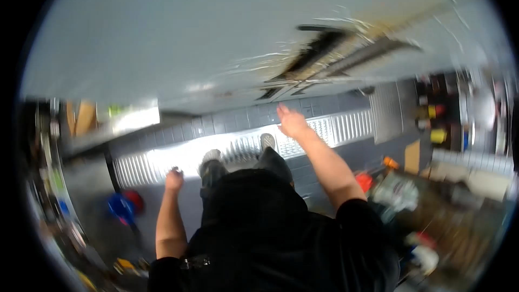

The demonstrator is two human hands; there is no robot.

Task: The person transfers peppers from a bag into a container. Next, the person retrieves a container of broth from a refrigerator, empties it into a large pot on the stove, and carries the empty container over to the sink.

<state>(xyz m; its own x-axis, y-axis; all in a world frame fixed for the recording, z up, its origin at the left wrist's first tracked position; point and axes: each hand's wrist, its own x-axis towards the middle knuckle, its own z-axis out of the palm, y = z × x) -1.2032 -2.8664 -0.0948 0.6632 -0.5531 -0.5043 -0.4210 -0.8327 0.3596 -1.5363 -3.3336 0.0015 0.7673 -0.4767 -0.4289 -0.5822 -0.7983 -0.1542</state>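
My left hand (173, 180) hangs low beside my left leg, its fingers closed round a small dark thing (175, 170) that is too small and blurred to name. Further forward, my right hand (292, 123) reaches out over the ribbed metal floor strip (351, 125). Its fingers point forward, loosely stretched, and nothing shows in them. In front of that hand rises a large pale grey surface (162, 38) with dark, brownish streaked marks (324, 51). Motion smears its details.
Both my shoes (267, 141) stand on the metal strip. Blue and red round objects (120, 207) lie on the floor at left. A cluttered surface with a clear plastic bag (397, 193) and orange items (391, 163) is at right. Shelves with goods (435, 111) stand beyond.
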